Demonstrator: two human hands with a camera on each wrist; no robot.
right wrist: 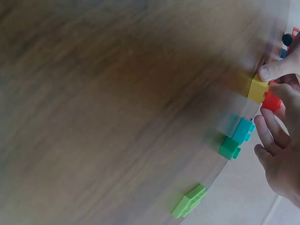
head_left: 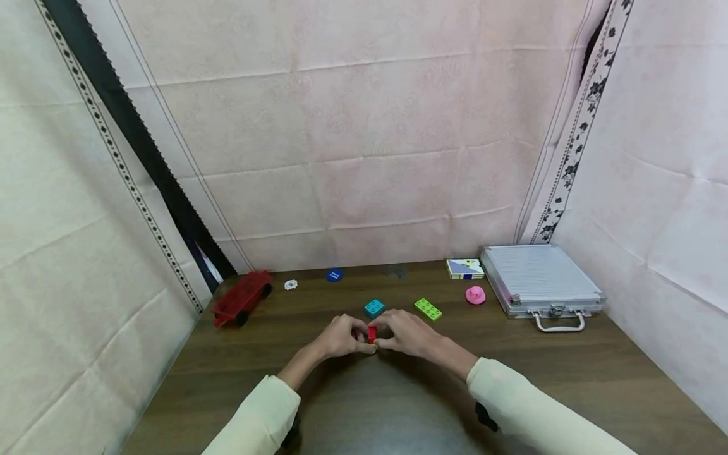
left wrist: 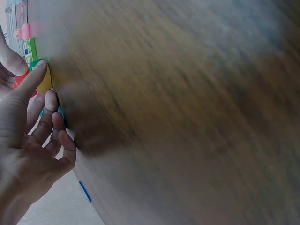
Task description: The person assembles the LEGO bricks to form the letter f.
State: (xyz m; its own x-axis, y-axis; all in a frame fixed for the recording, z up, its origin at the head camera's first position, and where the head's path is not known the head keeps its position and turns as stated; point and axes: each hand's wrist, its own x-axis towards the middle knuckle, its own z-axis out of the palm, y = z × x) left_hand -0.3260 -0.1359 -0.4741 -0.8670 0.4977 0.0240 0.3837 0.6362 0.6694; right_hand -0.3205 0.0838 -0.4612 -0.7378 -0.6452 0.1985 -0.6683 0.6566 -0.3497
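A red toy brick (head_left: 372, 334) sits on top of a yellow toy brick (right wrist: 258, 89), and both are between my hands near the middle of the table. My left hand (head_left: 341, 337) holds the yellow brick, its thumb (right wrist: 272, 70) against the side. With thumb and fingers my right hand (head_left: 405, 333) pinches the red one from the right. Just beyond the fingers lies a blue-teal brick (head_left: 374, 308); beside it, a dark green brick (right wrist: 229, 147) shows in the right wrist view but is hidden by my hand in the head view.
A lime green brick (head_left: 428, 309) and a pink rubber duck (head_left: 475, 295) lie to the right, before a silver case (head_left: 543, 278) and a small box (head_left: 465, 268). Farther left are a red toy car (head_left: 243, 297), a white piece (head_left: 291, 285) and a blue disc (head_left: 334, 275). Cloth walls surround the table.
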